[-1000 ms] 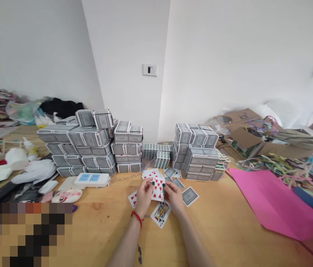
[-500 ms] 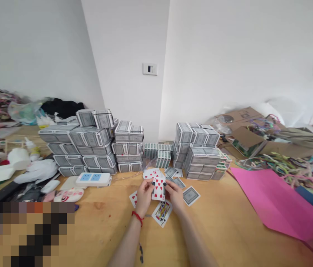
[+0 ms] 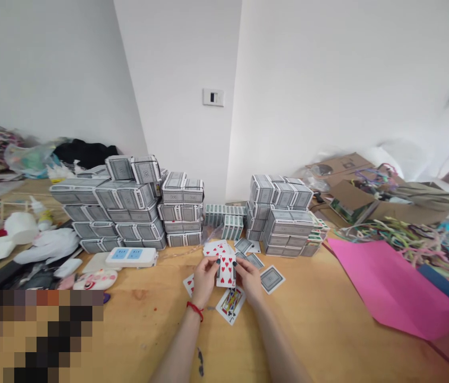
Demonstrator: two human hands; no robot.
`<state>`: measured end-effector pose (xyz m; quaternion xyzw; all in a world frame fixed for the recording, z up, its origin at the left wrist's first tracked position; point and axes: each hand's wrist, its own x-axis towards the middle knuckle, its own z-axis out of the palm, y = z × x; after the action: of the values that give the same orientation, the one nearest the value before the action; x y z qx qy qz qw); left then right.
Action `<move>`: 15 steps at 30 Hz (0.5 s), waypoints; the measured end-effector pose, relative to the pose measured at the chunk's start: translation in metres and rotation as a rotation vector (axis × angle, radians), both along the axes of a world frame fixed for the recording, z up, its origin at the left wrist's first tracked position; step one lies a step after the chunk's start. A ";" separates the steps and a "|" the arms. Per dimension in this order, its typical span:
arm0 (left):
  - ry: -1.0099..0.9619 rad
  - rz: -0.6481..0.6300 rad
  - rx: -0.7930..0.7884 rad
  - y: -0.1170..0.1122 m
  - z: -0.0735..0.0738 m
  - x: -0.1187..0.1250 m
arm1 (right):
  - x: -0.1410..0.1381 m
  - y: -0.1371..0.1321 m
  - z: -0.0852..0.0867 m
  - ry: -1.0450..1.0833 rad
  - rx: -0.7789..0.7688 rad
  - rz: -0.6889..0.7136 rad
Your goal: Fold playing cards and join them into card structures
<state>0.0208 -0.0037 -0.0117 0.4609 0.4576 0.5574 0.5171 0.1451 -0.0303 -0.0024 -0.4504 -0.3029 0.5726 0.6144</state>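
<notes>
Above the wooden table, a seven of hearts (image 3: 226,272) is held face up between my two hands. My left hand (image 3: 205,279), a red string bracelet at its wrist, pinches the card's left edge. The right edge is pinched by my right hand (image 3: 250,277). Whether more cards lie behind the seven cannot be made out. Just below it lies a jack of clubs (image 3: 230,307). Part of a heart card (image 3: 188,285) shows beside my left wrist, and more heart cards (image 3: 214,248) lie beyond the fingers. To the right is a face-down card (image 3: 272,279).
Grey blocks that look built from playing cards stand in a left stack (image 3: 130,215), a middle stack (image 3: 182,210) and a right stack (image 3: 290,221). Smaller green-patterned blocks (image 3: 232,227) sit between. A white power strip (image 3: 132,257), pink sheet (image 3: 391,287) and tangled cords (image 3: 399,244) flank them.
The view has shifted slightly, so everything sits a little further left. Both hands keep hold of the seven of hearts in nearly the same place.
</notes>
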 end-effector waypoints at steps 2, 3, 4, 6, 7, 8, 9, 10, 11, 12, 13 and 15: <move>0.001 0.000 -0.001 0.000 0.000 0.000 | 0.000 0.000 0.000 0.003 -0.001 -0.003; 0.001 0.000 -0.001 0.000 -0.001 0.000 | -0.001 0.000 0.000 0.004 -0.003 -0.004; 0.000 0.000 0.000 -0.001 -0.001 -0.001 | -0.001 0.001 0.001 0.003 -0.006 -0.004; -0.005 -0.002 0.003 -0.001 0.000 -0.001 | -0.001 0.001 0.001 -0.005 -0.005 -0.002; -0.008 -0.003 0.004 -0.001 0.000 -0.001 | -0.001 0.000 0.001 -0.011 -0.002 0.002; -0.011 -0.003 0.004 -0.001 0.000 -0.002 | -0.001 0.000 0.001 -0.015 0.001 0.007; -0.015 -0.004 0.005 -0.001 0.001 -0.002 | 0.000 0.000 0.001 -0.014 0.004 0.015; -0.021 -0.005 0.007 -0.001 0.001 -0.002 | 0.000 0.000 0.001 -0.009 0.004 0.022; -0.029 -0.011 0.008 -0.001 0.002 -0.002 | 0.001 0.000 0.000 0.002 0.002 0.029; -0.040 -0.019 0.007 -0.002 0.003 -0.001 | 0.001 -0.001 0.000 0.015 0.000 0.036; -0.050 -0.031 0.004 -0.002 0.004 -0.001 | 0.002 -0.001 -0.001 0.028 0.000 0.039; -0.064 -0.064 -0.010 -0.003 0.005 0.000 | 0.002 0.000 -0.003 0.045 0.005 0.029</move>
<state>0.0205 -0.0071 -0.0067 0.4546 0.4286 0.5530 0.5512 0.1475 -0.0306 -0.0056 -0.4315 -0.2970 0.5908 0.6137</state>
